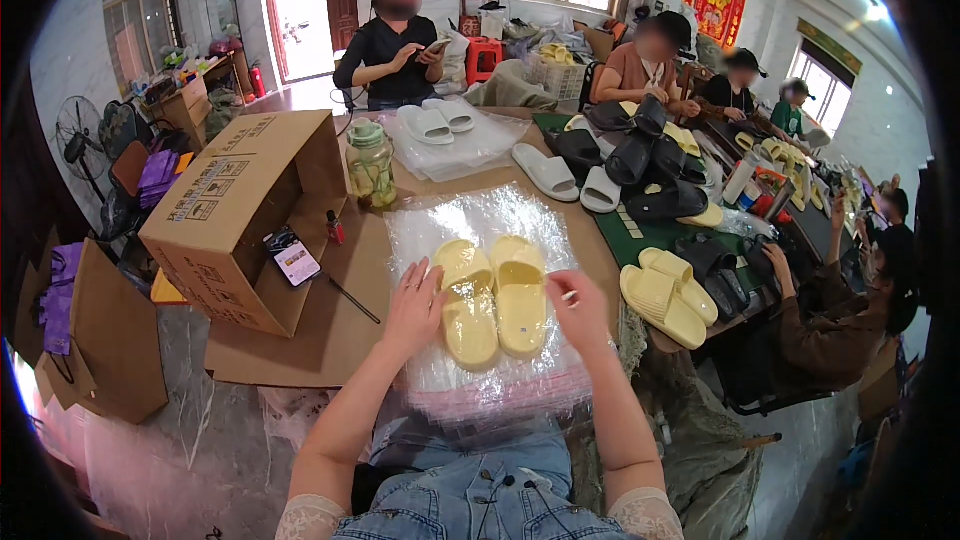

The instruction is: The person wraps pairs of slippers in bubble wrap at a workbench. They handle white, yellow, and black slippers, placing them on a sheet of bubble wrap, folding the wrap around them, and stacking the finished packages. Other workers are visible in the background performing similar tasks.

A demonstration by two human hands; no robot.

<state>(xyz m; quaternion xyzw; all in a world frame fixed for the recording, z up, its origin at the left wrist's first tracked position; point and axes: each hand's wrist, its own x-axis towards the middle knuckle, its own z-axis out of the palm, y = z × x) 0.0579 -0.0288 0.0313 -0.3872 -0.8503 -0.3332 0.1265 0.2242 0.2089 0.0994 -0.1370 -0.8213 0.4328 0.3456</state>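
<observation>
2 yellow slippers [468, 325] between your hands
They lie on clear plastic bags [440, 225], heels toward you. Your left hand [414, 308] is at the left slipper's outer edge, fingers extended, slightly spread; your right hand [580, 310] is beside the right slipper, fingers bent, and I cannot tell whether they pinch plastic. Left stands an open cardboard box [225, 215].

From my remote post I saw a brown cardboard-topped table [290, 365], a stack of clear plastic bags [560, 365] overhanging its near edge. Around that stack were a slender black stick [355, 301] at nine o'clock, a brown cardboard box [225, 210] and a red, black-capped bottle [335, 229] at ten, a green-lidded glass jar [371, 168] at eleven, clear plastic sheeting [490, 145] at twelve, and a white slide sandal [547, 172] at one.
</observation>
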